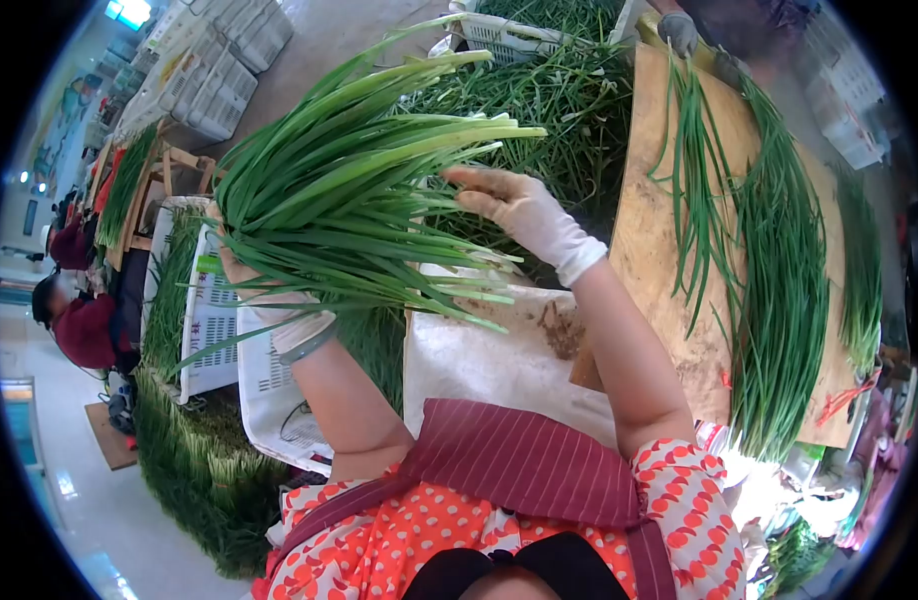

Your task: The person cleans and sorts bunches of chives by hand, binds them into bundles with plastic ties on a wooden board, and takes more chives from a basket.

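Observation:
A thick bunch of garlic chives (349, 170) is held up in front of me, with its pale stem ends pointing right and its green leaves bending over at the left. My left hand (264, 275), in a white glove, is wrapped around the leafy end, and leaves partly hide its fingers. Beside the stem ends is my right hand (519, 210), also gloved, its fingers stretched out and thumb apart. Whether its fingertips touch the stems I cannot tell. A heap of loose chives (549, 110) lies behind the bunch.
At the right, a wooden board (644, 230) carries rows of chives (779, 290); a co-worker's gloved hand (679, 33) is at its far end. White crates (214, 320) and stacked chive bundles (204, 450) stand at my left. Another person (84, 320) sits farther left.

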Demonstrator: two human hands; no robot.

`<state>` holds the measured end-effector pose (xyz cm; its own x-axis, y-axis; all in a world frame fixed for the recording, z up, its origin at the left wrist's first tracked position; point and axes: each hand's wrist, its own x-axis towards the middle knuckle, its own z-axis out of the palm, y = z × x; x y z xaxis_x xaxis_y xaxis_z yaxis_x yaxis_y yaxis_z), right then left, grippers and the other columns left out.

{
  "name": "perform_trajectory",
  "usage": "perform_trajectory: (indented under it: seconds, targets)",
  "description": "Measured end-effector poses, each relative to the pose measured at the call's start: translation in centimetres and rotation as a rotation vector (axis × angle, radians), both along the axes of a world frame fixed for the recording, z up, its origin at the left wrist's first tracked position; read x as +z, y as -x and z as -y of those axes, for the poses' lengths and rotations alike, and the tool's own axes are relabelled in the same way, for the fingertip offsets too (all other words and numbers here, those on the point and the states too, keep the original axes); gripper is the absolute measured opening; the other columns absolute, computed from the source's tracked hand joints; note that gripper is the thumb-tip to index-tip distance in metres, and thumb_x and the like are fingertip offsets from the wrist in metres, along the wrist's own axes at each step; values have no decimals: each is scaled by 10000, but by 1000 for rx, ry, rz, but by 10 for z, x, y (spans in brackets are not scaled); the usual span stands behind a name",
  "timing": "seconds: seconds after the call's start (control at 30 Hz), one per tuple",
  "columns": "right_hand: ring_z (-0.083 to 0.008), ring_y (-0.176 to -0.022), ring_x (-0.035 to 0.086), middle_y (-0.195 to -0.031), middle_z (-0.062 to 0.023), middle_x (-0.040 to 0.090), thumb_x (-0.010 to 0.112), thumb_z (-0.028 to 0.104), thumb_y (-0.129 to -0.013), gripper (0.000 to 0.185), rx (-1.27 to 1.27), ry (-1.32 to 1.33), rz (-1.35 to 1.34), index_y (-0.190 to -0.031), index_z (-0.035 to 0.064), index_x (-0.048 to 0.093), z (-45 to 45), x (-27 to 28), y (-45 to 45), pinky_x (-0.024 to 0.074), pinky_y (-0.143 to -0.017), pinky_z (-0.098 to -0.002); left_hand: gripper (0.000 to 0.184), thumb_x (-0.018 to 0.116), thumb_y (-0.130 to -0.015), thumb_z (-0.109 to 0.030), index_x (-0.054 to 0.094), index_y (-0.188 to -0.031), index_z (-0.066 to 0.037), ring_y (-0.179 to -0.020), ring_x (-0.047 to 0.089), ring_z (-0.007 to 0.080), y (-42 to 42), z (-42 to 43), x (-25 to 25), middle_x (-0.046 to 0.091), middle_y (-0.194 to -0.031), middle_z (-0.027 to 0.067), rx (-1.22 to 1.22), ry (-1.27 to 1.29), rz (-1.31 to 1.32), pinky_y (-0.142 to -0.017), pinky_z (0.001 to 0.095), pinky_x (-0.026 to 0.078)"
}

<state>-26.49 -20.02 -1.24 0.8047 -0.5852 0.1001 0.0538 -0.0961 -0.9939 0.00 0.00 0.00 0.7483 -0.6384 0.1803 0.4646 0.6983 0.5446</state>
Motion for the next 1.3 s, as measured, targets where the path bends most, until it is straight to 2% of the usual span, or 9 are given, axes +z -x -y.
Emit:
perform_trajectory:
  seconds: [0.07, 0.27, 0.43, 0.57, 0.7, 0.93, 1.03, 1.1, 1.3]
  targets:
    - [-149, -936, 602, -992, -73, 671, 567, 98, -887, 198, 115, -236, -64, -1047, 6, 637, -4, 8, -8, 441, -902, -274, 343, 465, -910, -302, 568, -1191, -134, -1110, 529, 301, -6, -7, 1, 554, -1219, 115, -52, -60, 8, -963, 536, 400]
    - [-128, -796, 605, -886, -55, 687, 595, 128, -850, 128, -330, 107, -119, -863, 94, 717, 42, -5, 40, 469, -758, -257, 332, 459, -909, -280, 575, -1185, -136, -1109, 533, 302, 6, -10, -1, 561, -1214, 107, 74, -40, -30, -955, 536, 410]
    - [-139, -931, 595, -1115, -69, 627, 580, 183, -892, 315, -677, 683, -415, -1175, 46, 584, 68, -23, 63, 465, -824, -270, 334, 462, -907, -285, 576, -1188, -145, -1132, 519, 295, 0, -13, 9, 549, -1230, 105, 50, -30, 21, -958, 531, 410]
    - [-132, -957, 583, -1112, -72, 619, 612, 213, -874, 361, -122, -186, 99, -1179, 24, 575, 30, 15, 25, 427, -904, -264, 342, 477, -902, -296, 563, -1199, -149, -1129, 519, 289, 24, 6, 21, 537, -1246, 106, 83, -53, -2, -953, 520, 419]
    - [-136, -892, 607, -1027, -89, 646, 627, 210, -862, 354, 35, -251, 40, -1119, -28, 579, 12, 29, 12, 463, -848, -261, 357, 488, -905, -307, 546, -1210, -130, -1116, 527, 287, 30, 5, 25, 540, -1240, 105, -34, 66, 6, -948, 510, 428]
    - [-166, -829, 638, -930, -106, 658, 553, 222, -909, 298, -53, -185, 117, -1031, -47, 597, -3, 21, 35, 508, -743, -275, 443, 424, -951, -315, 401, -1271, -9, -1074, 552, 214, 25, 7, -11, 573, -1170, 110, 802, -528, 824, -938, 387, 457]
    - [-162, -693, 625, -878, -146, 667, 504, 203, -937, 273, -362, -331, 136, -884, -41, 615, 14, 30, 47, 515, -663, -287, 408, 408, -957, -314, 427, -1245, -25, -1022, 573, 215, 29, 1, 9, 590, -1119, 101, 540, -369, 546, -907, 390, 474]
    - [-145, -751, 620, -915, -122, 668, 521, 182, -928, 245, -377, -299, 62, -942, -38, 630, 23, 39, 54, 503, -717, -263, 353, 411, -953, -284, 446, -1214, -49, -977, 587, 224, 41, 5, 21, 587, -1105, 106, 709, -582, 717, -869, 404, 491]
    - [-100, -909, 572, -1021, -69, 647, 556, 187, -908, 303, -255, -54, 283, -1137, -7, 594, 19, 69, 41, 445, -846, -232, 320, 426, -937, -246, 446, -1187, -47, -970, 588, 230, 47, 2, 26, 566, -1134, 130, 401, -204, 458, -834, 390, 515]
